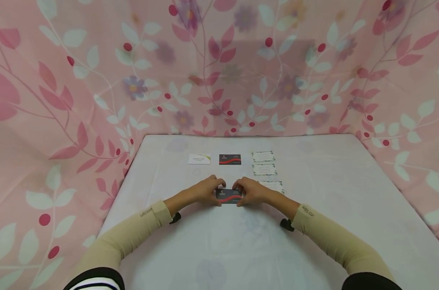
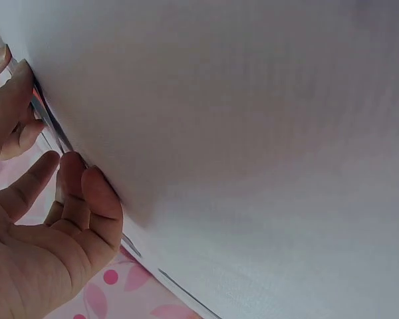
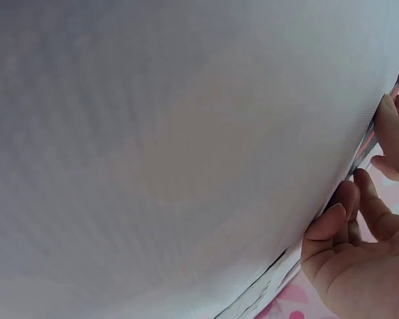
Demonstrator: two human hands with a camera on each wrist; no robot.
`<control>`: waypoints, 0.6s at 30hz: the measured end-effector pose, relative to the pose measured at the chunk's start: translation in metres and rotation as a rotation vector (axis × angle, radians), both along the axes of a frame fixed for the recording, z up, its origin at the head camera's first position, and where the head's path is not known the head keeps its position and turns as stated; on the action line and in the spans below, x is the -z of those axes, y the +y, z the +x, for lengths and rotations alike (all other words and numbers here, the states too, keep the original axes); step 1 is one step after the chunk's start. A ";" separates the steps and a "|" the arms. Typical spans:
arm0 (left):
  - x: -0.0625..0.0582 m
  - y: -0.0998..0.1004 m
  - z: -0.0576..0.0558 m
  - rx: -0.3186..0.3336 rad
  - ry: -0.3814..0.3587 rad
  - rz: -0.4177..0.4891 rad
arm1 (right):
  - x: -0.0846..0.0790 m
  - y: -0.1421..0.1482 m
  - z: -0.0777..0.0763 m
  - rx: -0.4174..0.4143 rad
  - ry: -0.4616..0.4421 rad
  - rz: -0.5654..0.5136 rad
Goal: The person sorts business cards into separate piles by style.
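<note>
Low over the middle of the white table, a dark business card (image 1: 228,196) with a red wavy stripe is between my two hands. My left hand (image 1: 207,191) holds its left edge, thumb at the near corner and forefinger at the far one. At the right edge, my right hand (image 1: 252,190) grips it in the same way, fingers curled. Both wrist views show the card (image 2: 50,119) nearly edge-on, close to the cloth, partly covered by fingertips. Whether it lies fully flat cannot be told.
Behind the hands lie a white card (image 1: 199,159) and another dark red-striped card (image 1: 230,159). To their right, leaf-bordered cards stand in a column: a far one (image 1: 263,156), a middle one (image 1: 264,169) and a near one (image 1: 271,186), partly hidden by my right hand. Floral cloth (image 1: 219,80) hangs behind.
</note>
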State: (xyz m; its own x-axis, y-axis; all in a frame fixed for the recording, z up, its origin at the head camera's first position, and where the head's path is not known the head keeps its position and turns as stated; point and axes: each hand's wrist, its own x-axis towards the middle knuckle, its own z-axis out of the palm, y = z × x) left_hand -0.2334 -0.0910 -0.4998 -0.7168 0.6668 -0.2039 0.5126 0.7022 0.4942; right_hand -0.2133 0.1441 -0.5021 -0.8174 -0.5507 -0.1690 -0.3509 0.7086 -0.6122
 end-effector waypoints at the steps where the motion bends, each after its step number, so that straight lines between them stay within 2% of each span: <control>1: 0.001 0.000 0.000 0.004 0.011 0.001 | 0.000 0.000 0.001 0.002 0.007 -0.001; 5: 0.003 0.000 0.003 0.024 0.068 0.007 | -0.001 0.000 0.002 0.014 0.033 -0.005; 12: 0.004 -0.003 0.010 0.063 0.192 0.017 | -0.002 -0.001 0.007 0.039 -0.003 -0.026; 18: 0.001 -0.007 0.016 0.081 0.245 0.072 | 0.001 -0.002 0.012 0.036 0.059 -0.042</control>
State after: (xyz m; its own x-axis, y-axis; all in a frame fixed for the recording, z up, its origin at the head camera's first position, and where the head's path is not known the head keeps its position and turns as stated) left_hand -0.2171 -0.0981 -0.5009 -0.6826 0.7305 0.0190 0.6763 0.6216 0.3952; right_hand -0.2015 0.1423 -0.5035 -0.8445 -0.5266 -0.0973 -0.3622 0.6954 -0.6207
